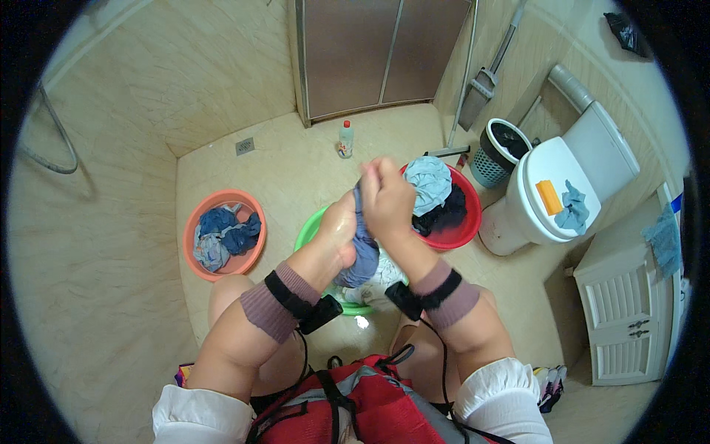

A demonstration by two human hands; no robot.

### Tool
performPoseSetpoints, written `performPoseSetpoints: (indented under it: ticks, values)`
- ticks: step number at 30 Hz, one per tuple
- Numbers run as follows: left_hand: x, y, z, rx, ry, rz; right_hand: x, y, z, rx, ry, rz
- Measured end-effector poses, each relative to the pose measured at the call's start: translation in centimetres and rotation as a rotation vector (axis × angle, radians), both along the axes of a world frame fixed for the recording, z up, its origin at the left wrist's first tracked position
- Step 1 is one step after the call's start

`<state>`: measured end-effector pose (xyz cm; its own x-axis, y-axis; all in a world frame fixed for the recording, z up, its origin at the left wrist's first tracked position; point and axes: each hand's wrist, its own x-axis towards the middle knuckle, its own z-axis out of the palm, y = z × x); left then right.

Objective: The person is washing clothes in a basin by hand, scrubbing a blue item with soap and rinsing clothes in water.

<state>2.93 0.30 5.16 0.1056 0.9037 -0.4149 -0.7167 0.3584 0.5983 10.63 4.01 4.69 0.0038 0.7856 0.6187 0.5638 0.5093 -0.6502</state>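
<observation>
Both hands, left hand [339, 226] and right hand [386, 198], grip a wet blue cloth [362, 255] above the green basin [310, 229]. Orange basin [222, 200] left, red basin [466, 226] right, open floor [296, 163] beyond.

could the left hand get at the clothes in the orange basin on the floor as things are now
Probably not yet: the left hand is wrapped around the blue cloth with the right hand; the floor toward the orange basin looks unobstructed.
</observation>
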Motion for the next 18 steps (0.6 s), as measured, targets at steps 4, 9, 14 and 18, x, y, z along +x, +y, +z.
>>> performPoseSetpoints:
  ticks: [4,9,14,18]
  values:
    - [-3.9,2.6,-7.4,0.317,-0.435,-0.271,-1.9,-1.7,0.4,0.109,0.048,0.129]
    - [-0.2,1.0,-0.4,0.074,-0.023,-0.08,3.0,5.2,-2.6,-0.247,0.404,0.127]
    - [-2.4,1.1,0.9,0.061,-0.071,-0.066,3.8,4.2,-2.9,-0.88,1.037,0.387]
    - [-2.3,1.9,-0.6,0.171,0.008,-0.062,4.0,1.6,0.2,-1.224,0.932,0.578]
